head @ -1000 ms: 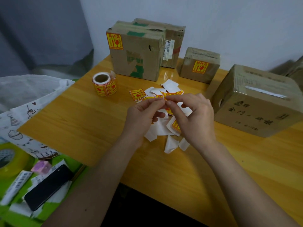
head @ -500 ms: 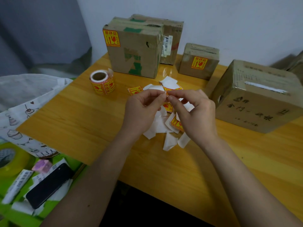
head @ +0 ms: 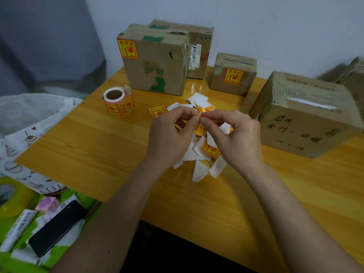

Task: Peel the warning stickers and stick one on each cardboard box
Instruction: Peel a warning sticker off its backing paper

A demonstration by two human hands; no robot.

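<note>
My left hand and my right hand meet over the table's middle, both pinching one yellow-red warning sticker whose white backing sticks up between the fingertips. Below them lies a pile of white backing scraps and loose stickers. A sticker roll stands to the left. The tall box at the back and the small box each carry a sticker. The big box on the right shows none on its visible faces.
Another box stands behind the tall one, and more cardboard sits at the far right. Left of the wooden table lie a white bag, a tape roll and a black phone.
My hands stay together on the sticker; the backing corner now stands up a little more between the fingertips. The view has shifted slightly.
</note>
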